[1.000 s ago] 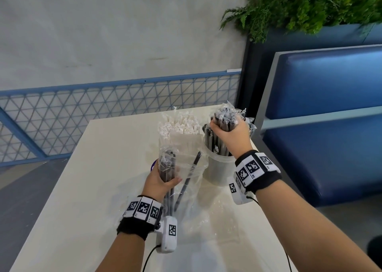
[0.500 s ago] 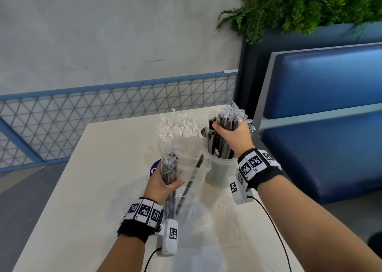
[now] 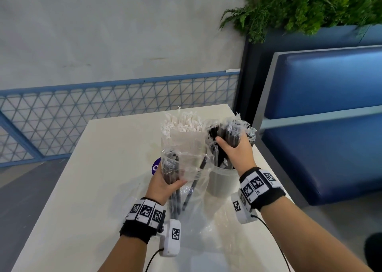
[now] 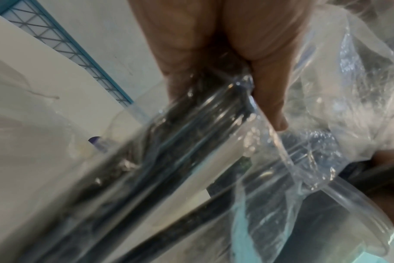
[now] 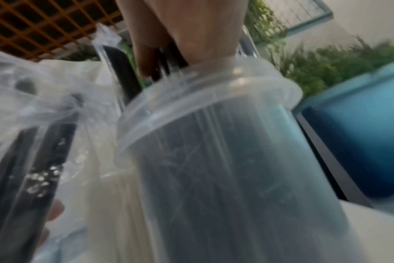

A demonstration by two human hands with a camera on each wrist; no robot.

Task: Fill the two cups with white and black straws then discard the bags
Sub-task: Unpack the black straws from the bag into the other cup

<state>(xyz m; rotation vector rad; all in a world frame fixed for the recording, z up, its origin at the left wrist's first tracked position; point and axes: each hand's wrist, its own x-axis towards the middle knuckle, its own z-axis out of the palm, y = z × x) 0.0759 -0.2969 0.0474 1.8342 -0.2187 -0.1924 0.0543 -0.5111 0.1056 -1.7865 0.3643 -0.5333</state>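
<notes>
Two hands are working over the cream bench. At about five o'clock from the bench's middle, the right hand is curling its fingers round a bundle of wrapped black straws, with their lower ends standing in the clear plastic cup; the right wrist view is showing that cup's rim just under the fingers, with dark straws inside the wall. At seven o'clock from that cup, the left hand is gripping a smaller bundle of black straws through a clear plastic bag, thumb pressing across the film; the left wrist view is showing the fingers closing on the crinkled plastic and the dark straws running out below. One loose black straw is leaning inside the bag between the hands. Behind the left hand, at twelve o'clock, white straws are standing upright in their own clear wrap; whether a cup is holding them I cannot tell. The bag's lower part is lying flat on the bench toward six o'clock. A blue padded seat is standing at three o'clock.
</notes>
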